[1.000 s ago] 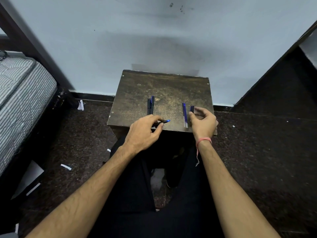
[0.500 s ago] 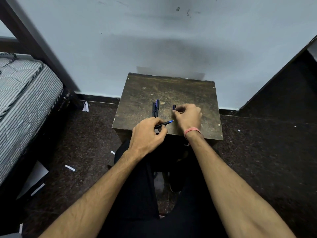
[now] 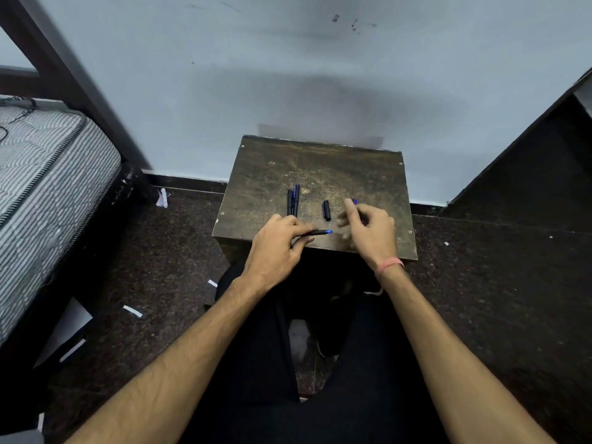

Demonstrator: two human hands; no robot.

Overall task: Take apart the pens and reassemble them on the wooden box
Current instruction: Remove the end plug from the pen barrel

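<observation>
Pens (image 3: 293, 200): two on box (image 3: 320, 168); cap (image 3: 326, 210) apart. Left hand (image 3: 275, 248) grips barrel (image 3: 315, 233), tip out for refitting. Right hand (image 3: 368, 225) blurred, grip unclear.

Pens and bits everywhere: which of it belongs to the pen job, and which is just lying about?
Part of the job:
- wooden box
- pen body in left hand
- loose cap
- pair of pens
- right hand, blurred

Lying about:
- paper scraps on the floor
- mattress
</observation>
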